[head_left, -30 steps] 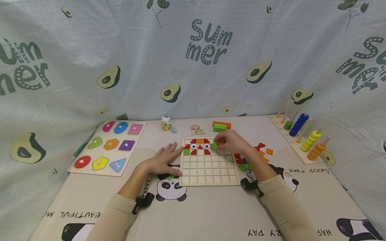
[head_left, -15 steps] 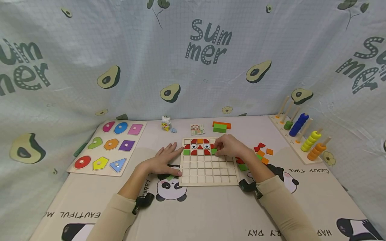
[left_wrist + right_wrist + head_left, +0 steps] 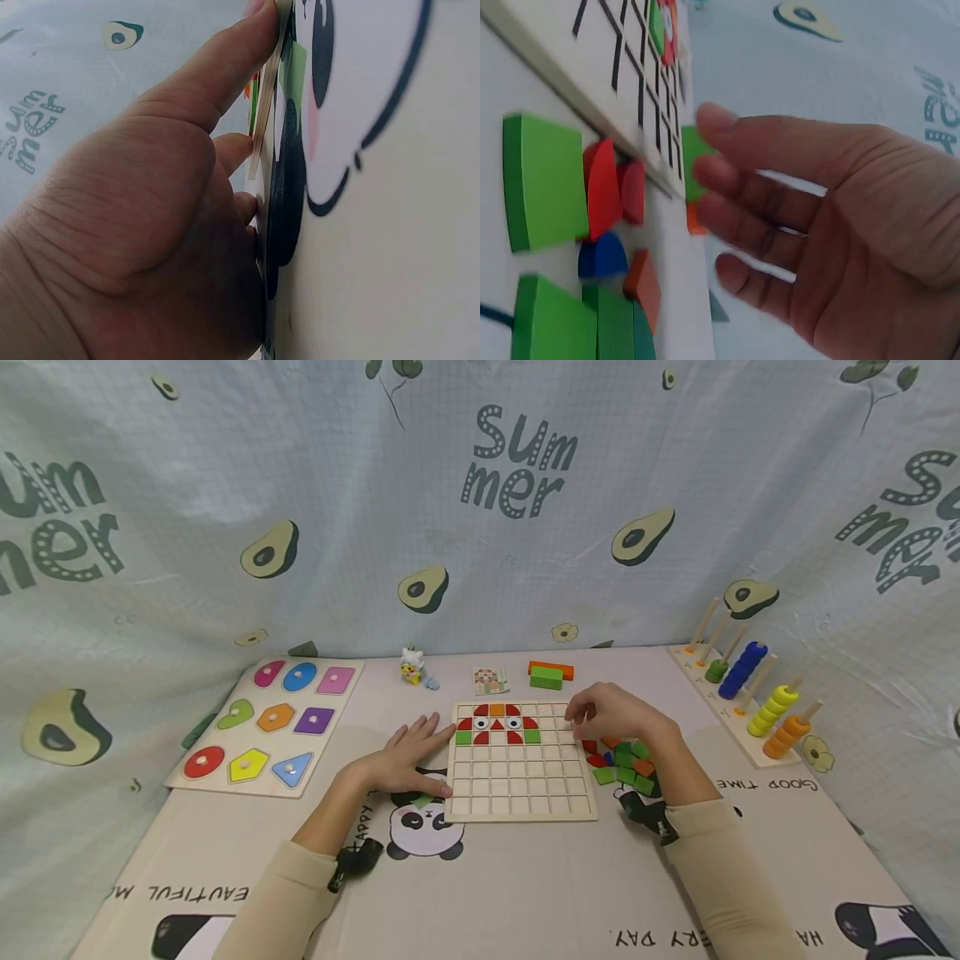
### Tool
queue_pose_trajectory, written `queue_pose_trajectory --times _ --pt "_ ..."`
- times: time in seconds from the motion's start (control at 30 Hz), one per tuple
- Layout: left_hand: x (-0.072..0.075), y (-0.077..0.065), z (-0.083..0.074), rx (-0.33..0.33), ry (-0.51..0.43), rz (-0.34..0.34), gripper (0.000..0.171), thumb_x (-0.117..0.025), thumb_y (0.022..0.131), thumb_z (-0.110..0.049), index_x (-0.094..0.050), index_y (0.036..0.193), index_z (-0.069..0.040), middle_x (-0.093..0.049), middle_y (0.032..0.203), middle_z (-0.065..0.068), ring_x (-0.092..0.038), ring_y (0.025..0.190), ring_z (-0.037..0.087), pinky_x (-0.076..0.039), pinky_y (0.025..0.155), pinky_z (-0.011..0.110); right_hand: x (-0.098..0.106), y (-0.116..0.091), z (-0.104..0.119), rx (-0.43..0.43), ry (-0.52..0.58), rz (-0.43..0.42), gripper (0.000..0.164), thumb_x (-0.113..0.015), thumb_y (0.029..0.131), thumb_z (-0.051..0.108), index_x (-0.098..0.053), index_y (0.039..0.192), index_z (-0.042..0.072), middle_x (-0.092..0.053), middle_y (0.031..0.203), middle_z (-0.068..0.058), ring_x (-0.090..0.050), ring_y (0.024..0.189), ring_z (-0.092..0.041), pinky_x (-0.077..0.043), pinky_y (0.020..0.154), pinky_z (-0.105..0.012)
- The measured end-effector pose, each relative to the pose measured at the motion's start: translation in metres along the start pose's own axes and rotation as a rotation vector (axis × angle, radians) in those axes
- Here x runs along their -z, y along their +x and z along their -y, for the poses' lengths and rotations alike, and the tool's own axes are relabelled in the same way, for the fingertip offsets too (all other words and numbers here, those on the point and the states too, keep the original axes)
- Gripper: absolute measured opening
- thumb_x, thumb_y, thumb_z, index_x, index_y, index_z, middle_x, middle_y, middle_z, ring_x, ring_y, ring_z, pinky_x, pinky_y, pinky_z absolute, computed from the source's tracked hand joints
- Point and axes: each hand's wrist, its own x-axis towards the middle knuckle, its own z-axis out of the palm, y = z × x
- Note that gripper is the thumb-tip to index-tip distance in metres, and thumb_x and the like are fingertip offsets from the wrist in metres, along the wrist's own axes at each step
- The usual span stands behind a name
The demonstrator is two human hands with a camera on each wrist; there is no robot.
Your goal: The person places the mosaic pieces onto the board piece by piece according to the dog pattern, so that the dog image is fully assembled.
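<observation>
A wooden grid board lies on the table, with red, orange, green and eye-printed tiles set in its upper left rows. My left hand rests flat at the board's left edge, fingers spread; in the left wrist view its thumb is against that edge. Over the board's right edge hovers my right hand. Its fingers are loosely bent and hold nothing in the right wrist view. Below it lies a pile of loose tiles, with a green square and a blue piece among them.
Behind the board are a small picture card, a toy figurine and a green block by an orange one. A shape puzzle board lies left; a peg stand with colored beads stands right.
My right hand has set a green tile in the board beneath a red one, let go, and moved right to the board's edge near the pile. My left hand has stayed put.
</observation>
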Motion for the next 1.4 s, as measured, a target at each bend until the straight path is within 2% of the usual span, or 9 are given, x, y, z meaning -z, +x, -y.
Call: queue_pose_trajectory --times 0.1,0.2,0.43,0.7,0.83,1.03,1.2,1.27,1.4 --pt "0.0 0.0 0.0 -0.004 0.001 0.001 0.106 -0.066 0.074 -0.068 -0.013 0.155 -0.025 0.003 0.162 0.008 0.009 0.147 0.028 0.005 0.117 0.051 0.004 -0.006 -0.008 -0.073 0.036 0.091 0.015 -0.076 0.08 0.006 -0.069 0.093 0.006 -0.066 0.08 -0.006 -0.06 0.071 -0.025 -0.053 0.064 -0.036" --pt "0.0 0.0 0.0 -0.005 0.0 0.001 0.106 -0.066 0.074 -0.068 -0.013 0.155 -0.025 0.003 0.162 0.008 0.009 0.147 0.028 0.005 0.117 0.051 0.004 -0.007 -0.013 -0.104 0.04 0.135 0.014 -0.077 0.078 0.005 -0.069 0.09 0.004 -0.067 0.077 -0.008 -0.061 0.068 -0.025 -0.054 0.065 -0.037" --pt "0.0 0.0 0.002 -0.01 0.008 0.002 0.106 -0.065 0.075 -0.069 -0.013 0.155 -0.025 0.004 0.162 0.008 0.01 0.147 0.028 0.004 0.117 0.051 0.002 -0.004 -0.02 -0.12 0.011 0.122 0.012 -0.078 0.078 0.006 -0.07 0.086 0.006 -0.067 0.076 -0.005 -0.06 0.067 -0.022 -0.053 0.064 -0.033" --pt "0.001 0.0 0.001 -0.011 0.009 0.0 0.105 -0.066 0.075 -0.068 -0.013 0.155 -0.025 0.003 0.162 0.008 0.009 0.147 0.028 0.004 0.117 0.051 0.002 -0.005 -0.021 -0.138 0.032 0.098 0.01 -0.07 0.081 -0.002 -0.067 0.087 0.005 -0.065 0.076 -0.008 -0.059 0.065 -0.024 -0.054 0.063 -0.034" --pt "0.001 -0.001 0.0 -0.011 0.002 -0.001 0.105 -0.067 0.075 -0.067 -0.014 0.155 -0.024 0.003 0.162 0.009 0.009 0.147 0.028 0.005 0.117 0.052 -0.001 -0.001 -0.026 -0.104 0.032 0.058 0.01 -0.068 0.084 -0.001 -0.063 0.089 0.006 -0.061 0.078 -0.008 -0.057 0.066 -0.024 -0.052 0.062 -0.033" --pt "0.001 0.0 -0.002 -0.006 -0.006 -0.002 0.105 -0.067 0.075 -0.066 -0.014 0.155 -0.025 0.003 0.162 0.008 0.009 0.147 0.028 0.005 0.117 0.051 -0.002 0.002 -0.033 -0.082 -0.012 -0.063 0.013 -0.072 0.083 0.002 -0.064 0.089 0.01 -0.06 0.085 -0.005 -0.053 0.078 -0.023 -0.05 0.066 -0.031" --pt "0.001 0.0 -0.002 -0.008 -0.01 0.002 0.105 -0.067 0.075 -0.067 -0.013 0.155 -0.026 0.003 0.162 0.008 0.01 0.147 0.028 0.005 0.117 0.051 0.0 0.001 -0.034 -0.086 0.04 -0.127 0.011 -0.075 0.081 0.005 -0.068 0.087 0.011 -0.062 0.085 -0.005 -0.054 0.079 -0.024 -0.05 0.067 -0.033" --pt "0.001 -0.001 -0.002 -0.009 -0.014 0.004 0.105 -0.067 0.075 -0.067 -0.013 0.155 -0.026 0.003 0.162 0.008 0.01 0.147 0.028 0.005 0.117 0.051 0.0 0.002 -0.031 -0.05 0.068 -0.158 0.01 -0.076 0.082 0.007 -0.069 0.087 0.013 -0.065 0.086 -0.003 -0.056 0.079 -0.023 -0.051 0.069 -0.033" --pt "0.001 0.0 -0.001 -0.007 -0.012 0.004 0.106 -0.066 0.075 -0.068 -0.012 0.155 -0.026 0.004 0.162 0.007 0.01 0.147 0.027 0.005 0.117 0.051 0.001 0.008 -0.015 0.095 0.145 -0.202 0.008 -0.075 0.083 0.01 -0.072 0.089 0.015 -0.069 0.088 -0.001 -0.06 0.079 -0.023 -0.053 0.074 -0.035"
